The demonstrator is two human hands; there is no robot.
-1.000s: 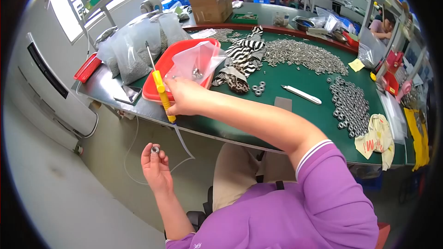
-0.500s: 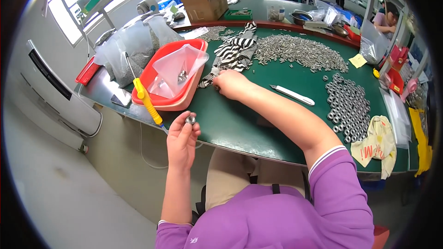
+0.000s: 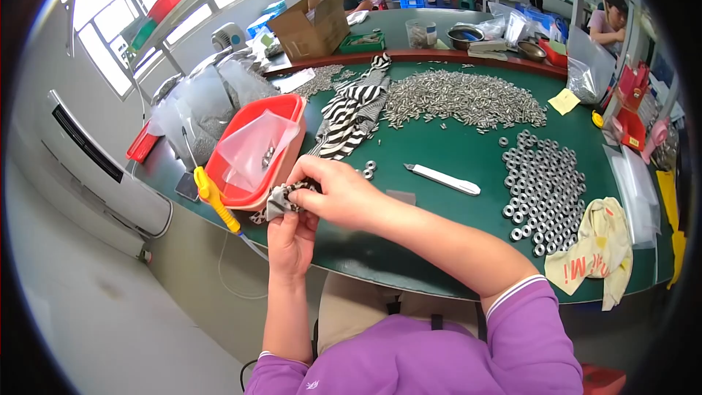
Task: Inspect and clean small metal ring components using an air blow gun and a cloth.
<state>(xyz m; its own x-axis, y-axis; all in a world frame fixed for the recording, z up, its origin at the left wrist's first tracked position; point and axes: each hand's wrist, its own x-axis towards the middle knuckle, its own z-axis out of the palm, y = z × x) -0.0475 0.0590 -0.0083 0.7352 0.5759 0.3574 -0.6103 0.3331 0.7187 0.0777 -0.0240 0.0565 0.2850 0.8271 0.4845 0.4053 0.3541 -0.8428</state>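
Observation:
My left hand (image 3: 291, 247) is closed at the table's near edge. The small metal ring it held a moment ago is hidden under cloth. Over those fingers, my right hand (image 3: 338, 192) pinches the end of a black-and-white striped cloth (image 3: 355, 112), pressing it against the left fingertips. The rest of the cloth stretches away across the green table. A few metal rings (image 3: 370, 166) lie just beyond my right hand. Beside my hands at the left stands a red basin (image 3: 294, 108) holding a clear plastic bag (image 3: 248, 148) with metal parts inside.
A yellow air blow gun (image 3: 212, 194) leans at the basin's near side. A white utility knife (image 3: 443, 178) lies mid-table. Beyond it spreads a heap of small metal pins (image 3: 464, 99); many metal rings (image 3: 545, 183) and a cream cloth (image 3: 596, 249) are at right. Other people sit further back.
My right hand has come back toward me, bringing the striped cloth's end onto the left hand's ring. The rings beyond it have come into view. My head view has shifted slightly.

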